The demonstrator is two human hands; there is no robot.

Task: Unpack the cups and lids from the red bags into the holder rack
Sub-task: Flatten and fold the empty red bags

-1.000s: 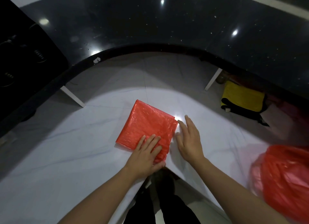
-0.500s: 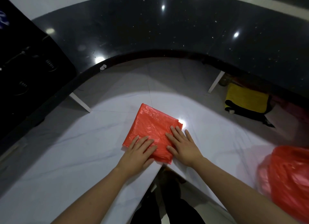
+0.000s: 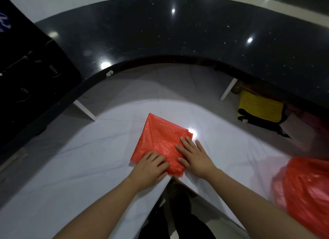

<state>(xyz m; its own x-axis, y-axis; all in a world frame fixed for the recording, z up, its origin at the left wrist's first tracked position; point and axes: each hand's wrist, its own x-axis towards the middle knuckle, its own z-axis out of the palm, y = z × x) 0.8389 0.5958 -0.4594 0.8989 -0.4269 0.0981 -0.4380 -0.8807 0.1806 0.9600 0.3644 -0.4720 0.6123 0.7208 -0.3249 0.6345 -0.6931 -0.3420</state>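
While two hands press one folded bag, another bag sits apart.

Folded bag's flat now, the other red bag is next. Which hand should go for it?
Right. The right hand lies nearest the bulging red bag at the right edge; the left hand can stay pressing the folded bag.

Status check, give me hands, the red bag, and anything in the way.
Left hand and right hand flat, pressing folded red bag on white counter. Second red bag bunched at right. Nothing blocking.
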